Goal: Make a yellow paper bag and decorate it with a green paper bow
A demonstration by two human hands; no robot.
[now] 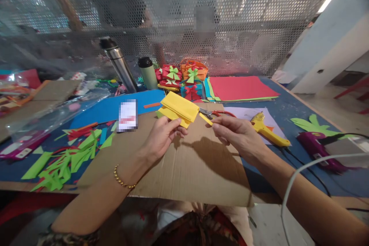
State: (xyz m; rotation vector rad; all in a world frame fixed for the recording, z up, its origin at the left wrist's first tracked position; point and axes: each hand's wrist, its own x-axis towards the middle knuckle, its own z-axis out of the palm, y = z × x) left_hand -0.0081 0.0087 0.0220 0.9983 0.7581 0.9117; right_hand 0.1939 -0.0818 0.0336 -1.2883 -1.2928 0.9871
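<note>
My left hand (168, 132) is closed on a folded piece of yellow paper (180, 107), thumb on top and fingers beneath, above the cardboard sheet (184, 169). A narrow yellow paper strip (205, 119) is pinched between the thumb and fingers of my right hand (233, 132), just right of the folded paper and apart from it. Behind the strip lie scissors (221, 113) with red handles, partly hidden by the paper and my right hand. To the right, a yellow glue gun (266, 128) rests on a pale sheet.
Green and red paper scraps (69, 157) are heaped at the left. At the back stand a steel flask (121, 63), a green tumbler (148, 73), small paper boxes with bows (191, 77) and stacked coloured sheets (239, 87). A grey cable (288, 192) crosses at right near my forearm.
</note>
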